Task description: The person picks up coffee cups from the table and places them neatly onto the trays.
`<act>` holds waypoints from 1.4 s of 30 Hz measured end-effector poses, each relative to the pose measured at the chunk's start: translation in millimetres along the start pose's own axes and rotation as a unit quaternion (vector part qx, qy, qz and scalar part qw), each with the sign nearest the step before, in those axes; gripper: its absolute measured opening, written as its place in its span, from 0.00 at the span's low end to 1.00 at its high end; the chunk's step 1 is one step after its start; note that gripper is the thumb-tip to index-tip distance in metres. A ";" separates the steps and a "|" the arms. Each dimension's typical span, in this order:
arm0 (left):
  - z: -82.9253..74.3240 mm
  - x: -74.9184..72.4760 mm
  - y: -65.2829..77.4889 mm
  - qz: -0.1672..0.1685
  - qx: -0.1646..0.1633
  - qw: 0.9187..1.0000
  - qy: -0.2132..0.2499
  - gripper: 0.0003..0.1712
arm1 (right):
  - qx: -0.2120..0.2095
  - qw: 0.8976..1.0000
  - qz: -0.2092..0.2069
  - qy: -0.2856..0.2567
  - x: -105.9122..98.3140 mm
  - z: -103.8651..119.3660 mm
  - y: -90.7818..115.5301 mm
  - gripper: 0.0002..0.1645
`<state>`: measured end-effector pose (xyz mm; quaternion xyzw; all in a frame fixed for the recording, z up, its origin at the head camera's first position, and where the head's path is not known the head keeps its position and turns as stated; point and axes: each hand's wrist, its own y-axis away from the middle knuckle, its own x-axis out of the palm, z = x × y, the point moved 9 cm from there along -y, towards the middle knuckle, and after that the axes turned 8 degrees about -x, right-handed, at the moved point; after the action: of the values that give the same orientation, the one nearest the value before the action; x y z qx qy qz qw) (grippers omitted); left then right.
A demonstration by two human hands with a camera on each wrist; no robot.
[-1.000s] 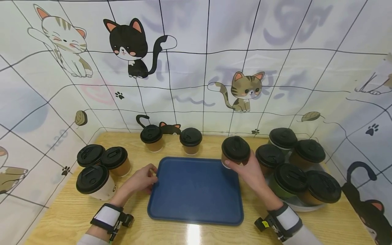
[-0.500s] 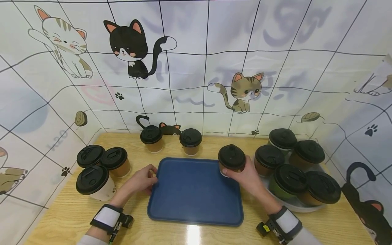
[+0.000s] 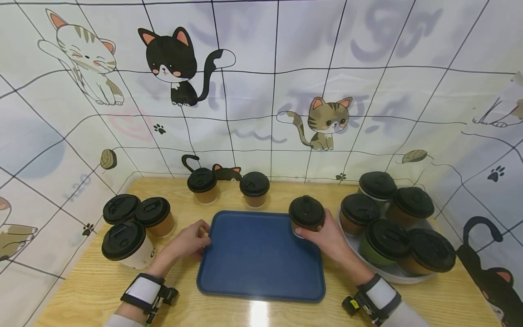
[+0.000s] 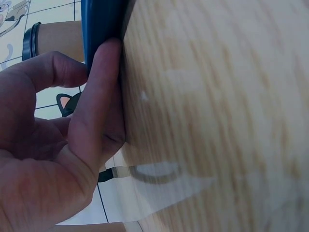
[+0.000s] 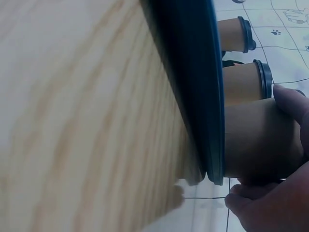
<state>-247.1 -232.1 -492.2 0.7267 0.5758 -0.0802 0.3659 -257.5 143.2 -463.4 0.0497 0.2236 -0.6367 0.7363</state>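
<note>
My right hand [image 3: 330,237] grips a brown paper coffee cup [image 3: 306,214] with a black lid, upright over the far right corner of the blue tray [image 3: 261,261]. In the right wrist view this cup [image 5: 258,140] is at the tray's rim [image 5: 203,96]; whether its base rests on the tray floor is hidden. At the tray's left edge, my left hand [image 3: 189,240] pinches the rim between thumb and forefinger. The left wrist view shows that hand [image 4: 63,130] close up, thumb and forefinger on the tray edge [image 4: 102,24].
Behind the tray stand two small lidded cups [image 3: 204,193] [image 3: 255,197]. Three more cups cluster at left, the white one [image 3: 136,254] nearest. On the right, a round pale plate [image 3: 398,278] bears several lidded cups, close to my right forearm. A cat-printed cloth [image 3: 253,91] backs the wooden table.
My right hand has brought the coffee cup slightly left, nearer and down onto the tray's far right corner. The left hand has stayed at the tray's edge.
</note>
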 end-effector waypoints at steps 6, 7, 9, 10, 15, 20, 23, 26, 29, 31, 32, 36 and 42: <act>1.6 -0.6 1.4 -0.001 -0.002 1.000 0.001 0.19 | 0.023 1.000 0.011 -0.008 -1.1 -3.2 6.1 0.65; 1.9 -1.0 1.8 -0.001 -0.002 1.000 0.001 0.19 | 0.031 0.999 0.014 -0.008 -1.8 -3.8 8.1 0.67; 3.3 -2.0 2.3 -0.002 -0.003 1.000 0.002 0.19 | 0.048 0.999 0.023 -0.005 -2.8 -4.8 12.5 0.68; 4.0 -2.5 2.3 -0.003 -0.003 1.000 0.003 0.19 | 0.059 0.998 0.027 0.001 -3.5 -4.9 15.3 0.67; 5.8 -4.9 3.3 -0.010 0.006 1.000 -0.009 0.19 | 0.095 0.992 0.065 0.049 -2.5 -4.6 29.9 0.60; 2.0 -7.1 5.2 -0.021 0.016 0.999 -0.029 0.21 | 0.075 0.977 0.097 0.175 -1.4 1.6 37.7 0.44; -2.7 -8.3 6.6 -0.029 0.026 0.998 -0.045 0.21 | 0.070 0.962 0.108 0.240 -1.7 3.5 40.6 0.30; -7.5 -8.6 7.7 -0.035 0.036 0.997 -0.054 0.21 | 0.080 0.953 0.116 0.269 -2.4 1.7 44.2 0.19; -10.3 -7.0 8.3 -0.037 0.047 0.996 -0.061 0.21 | 0.086 0.955 0.116 0.260 -3.6 -1.3 47.0 0.14; -11.7 -5.1 8.7 -0.036 0.052 0.996 -0.061 0.21 | 0.090 0.957 0.115 0.249 -4.9 -3.9 48.7 0.13; -12.3 -4.2 8.6 -0.036 0.055 0.996 -0.061 0.21 | 0.090 0.959 0.114 0.245 -5.4 -4.8 49.3 0.13; -19.4 -7.0 6.2 -0.062 0.056 0.992 -0.093 0.21 | 0.095 0.962 0.115 0.229 -7.0 -6.5 51.1 0.12; -63.9 -15.8 1.0 -0.167 0.121 0.970 -0.128 0.31 | 0.105 0.963 0.117 0.217 -9.0 -7.8 54.6 0.12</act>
<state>-270.8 -204.7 -437.3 0.6429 0.6232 -0.3019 0.3274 -208.0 164.2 -478.4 0.2898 0.3025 -0.5403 0.7297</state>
